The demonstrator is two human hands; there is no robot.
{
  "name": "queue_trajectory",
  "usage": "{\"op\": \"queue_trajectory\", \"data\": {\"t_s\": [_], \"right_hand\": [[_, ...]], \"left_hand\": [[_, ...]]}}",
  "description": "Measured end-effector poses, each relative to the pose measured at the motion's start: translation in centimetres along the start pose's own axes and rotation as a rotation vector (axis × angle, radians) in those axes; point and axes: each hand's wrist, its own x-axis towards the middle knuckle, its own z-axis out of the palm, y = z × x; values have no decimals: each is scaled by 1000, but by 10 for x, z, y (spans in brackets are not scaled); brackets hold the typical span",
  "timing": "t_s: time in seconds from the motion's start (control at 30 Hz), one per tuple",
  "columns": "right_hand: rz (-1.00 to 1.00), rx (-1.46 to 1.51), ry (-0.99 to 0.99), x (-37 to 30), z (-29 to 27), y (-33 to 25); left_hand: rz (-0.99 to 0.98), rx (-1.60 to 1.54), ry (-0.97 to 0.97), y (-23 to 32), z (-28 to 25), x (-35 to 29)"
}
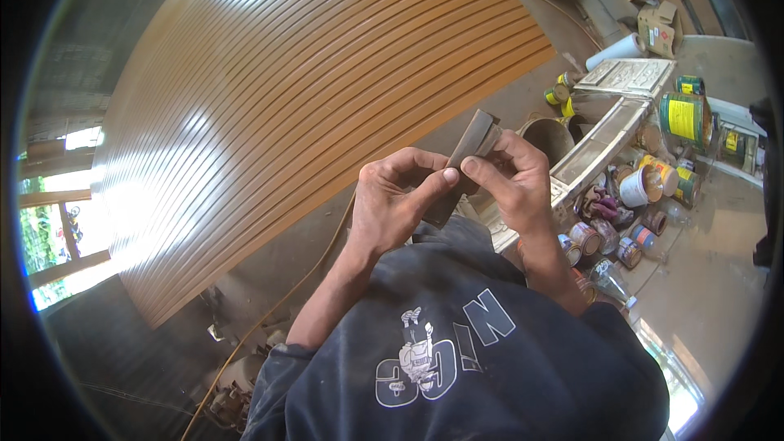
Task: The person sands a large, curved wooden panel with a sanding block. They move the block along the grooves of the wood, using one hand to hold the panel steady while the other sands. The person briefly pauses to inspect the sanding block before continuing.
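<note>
In front of my chest I hold a folded piece of sandpaper [470, 143], a grey-brown strip tilted up to the right, with layers showing at its upper end. My left hand [385, 201] pinches its lower left side between thumb and bent fingers. Higher up, my right hand [519, 184] grips the other side, thumb pressed on its face and fingers behind. The two thumb tips nearly meet on the strip. Part of its lower end sits below the thumbs, and the fingers behind it are partly hidden.
A large brown slatted panel [327, 90] fills the area ahead and left. A hose [269, 310] runs along the floor at left. To the right are a dusty white carved panel [622, 75], a bucket [549, 137], several paint cans [688, 117] and plastic bottles [611, 278].
</note>
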Motion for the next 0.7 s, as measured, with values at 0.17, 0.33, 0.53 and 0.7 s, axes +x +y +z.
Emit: {"op": "queue_trajectory", "data": {"t_s": [0.17, 0.33, 0.53, 0.7], "right_hand": [[49, 13, -21, -4, -3, 6], [29, 32, -108, 0, -9, 13], [69, -4, -177, 10, -11, 25], [151, 181, -227, 26, -15, 29]], "left_hand": [[101, 185, -36, -4, -1, 2], [-85, -62, -113, -15, -6, 6], [-139, -276, -129, -33, -20, 14], [-113, -180, 67, -33, -31, 16]]}}
